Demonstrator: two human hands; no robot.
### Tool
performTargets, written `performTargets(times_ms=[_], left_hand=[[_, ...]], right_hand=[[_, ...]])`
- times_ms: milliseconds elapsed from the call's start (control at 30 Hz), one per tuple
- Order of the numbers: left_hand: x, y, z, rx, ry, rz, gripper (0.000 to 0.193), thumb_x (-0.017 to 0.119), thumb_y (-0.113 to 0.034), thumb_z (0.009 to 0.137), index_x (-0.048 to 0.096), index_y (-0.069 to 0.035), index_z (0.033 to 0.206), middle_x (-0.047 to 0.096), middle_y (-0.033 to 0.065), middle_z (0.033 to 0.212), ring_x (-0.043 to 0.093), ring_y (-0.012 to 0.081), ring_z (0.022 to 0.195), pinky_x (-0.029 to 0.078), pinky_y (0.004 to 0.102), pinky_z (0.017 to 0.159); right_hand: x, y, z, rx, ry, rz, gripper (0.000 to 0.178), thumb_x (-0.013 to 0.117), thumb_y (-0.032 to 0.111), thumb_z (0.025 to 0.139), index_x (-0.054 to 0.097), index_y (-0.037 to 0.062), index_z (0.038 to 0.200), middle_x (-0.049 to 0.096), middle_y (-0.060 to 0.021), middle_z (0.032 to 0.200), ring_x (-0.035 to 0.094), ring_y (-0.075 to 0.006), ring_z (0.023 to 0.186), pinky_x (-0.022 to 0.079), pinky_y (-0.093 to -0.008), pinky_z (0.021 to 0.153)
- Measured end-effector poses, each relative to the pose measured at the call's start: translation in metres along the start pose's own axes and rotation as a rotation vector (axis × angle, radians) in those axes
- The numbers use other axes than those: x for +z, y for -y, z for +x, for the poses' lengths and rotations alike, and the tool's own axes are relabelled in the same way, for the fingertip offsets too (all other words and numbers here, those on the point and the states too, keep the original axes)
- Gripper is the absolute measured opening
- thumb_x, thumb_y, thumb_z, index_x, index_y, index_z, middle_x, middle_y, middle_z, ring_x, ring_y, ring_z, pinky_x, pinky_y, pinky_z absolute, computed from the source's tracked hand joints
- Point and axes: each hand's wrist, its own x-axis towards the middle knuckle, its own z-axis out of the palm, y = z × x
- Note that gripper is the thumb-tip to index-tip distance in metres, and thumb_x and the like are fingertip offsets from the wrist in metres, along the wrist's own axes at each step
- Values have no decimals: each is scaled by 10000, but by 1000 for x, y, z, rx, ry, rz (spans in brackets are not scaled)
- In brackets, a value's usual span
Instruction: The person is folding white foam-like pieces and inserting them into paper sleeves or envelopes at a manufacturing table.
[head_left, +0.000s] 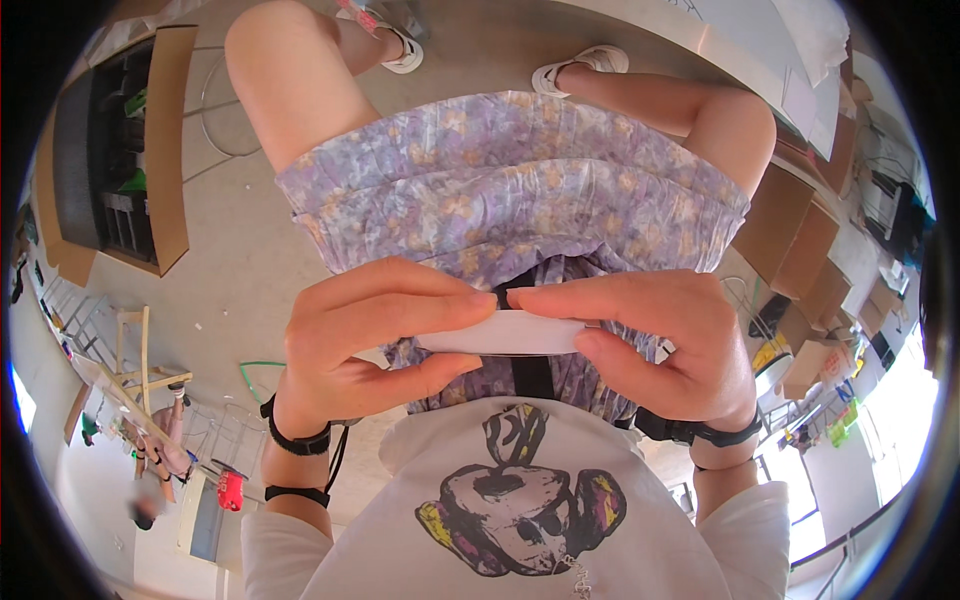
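Observation:
Between my two hands, above my lap, is a slim white flat piece with straight edges (520, 333); whether it is a small box or folded paper I cannot make out. My left hand (350, 340) pinches its left end, fingers along the far edge and thumb along the near edge. The other end is gripped the same way by my right hand (665, 340). Dark straps (297, 440) circle both wrists. Beneath the piece lie purple flowered shorts (500, 195) and a dark band (532, 378).
An open cardboard box (172, 150) with dark compartments stands on the floor at left. More cardboard boxes (790, 225) are stacked at right, near a white tabletop (720, 50). Another person (165, 450) is at the far left, near a wooden frame (140, 350) and a red container (230, 490).

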Motion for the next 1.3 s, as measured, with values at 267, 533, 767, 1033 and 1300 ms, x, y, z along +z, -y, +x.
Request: performTargets(times_ms=[267, 533, 767, 1033, 1300], left_hand=[[-1, -4, 1, 10, 14, 15, 392, 829, -37, 691, 714, 17, 1062, 701, 174, 957, 689, 239, 822, 546, 295, 679], [23, -14, 10, 151, -48, 186, 342, 772, 27, 681, 708, -38, 1011, 635, 203, 1169, 660, 311, 969, 540, 348, 778], [33, -17, 9, 98, -70, 137, 315, 792, 48, 663, 707, -78, 939, 581, 223, 1228, 625, 285, 1004, 536, 331, 801], [37, -20, 14, 68, -69, 78, 272, 763, 74, 663, 712, -65, 891, 565, 218, 1222, 624, 280, 997, 527, 329, 796], [36, -20, 15, 77, -50, 75, 269, 759, 77, 662, 718, -62, 889, 566, 218, 1210, 611, 290, 1021, 519, 332, 799]], right_hand=[[0, 8, 3, 74, -2, 41, 317, 610, -48, 840, 673, 13, 1145, 713, -136, 975, 700, -258, 776, 549, -305, 670], [1, 19, 8, 191, -31, 2, 310, 594, -85, 771, 707, -37, 1055, 736, -143, 953, 724, -220, 832, 548, -282, 750], [0, 21, 8, 214, -24, -31, 284, 623, -94, 761, 709, -45, 1027, 736, -144, 944, 722, -221, 851, 549, -281, 766], [-3, 20, 6, 229, -28, 22, 275, 630, -102, 758, 704, -62, 1020, 733, -160, 945, 721, -222, 867, 548, -287, 784], [-3, 22, 6, 234, -43, 2, 274, 636, -109, 743, 711, -53, 1000, 737, -152, 922, 726, -228, 868, 549, -285, 778]])
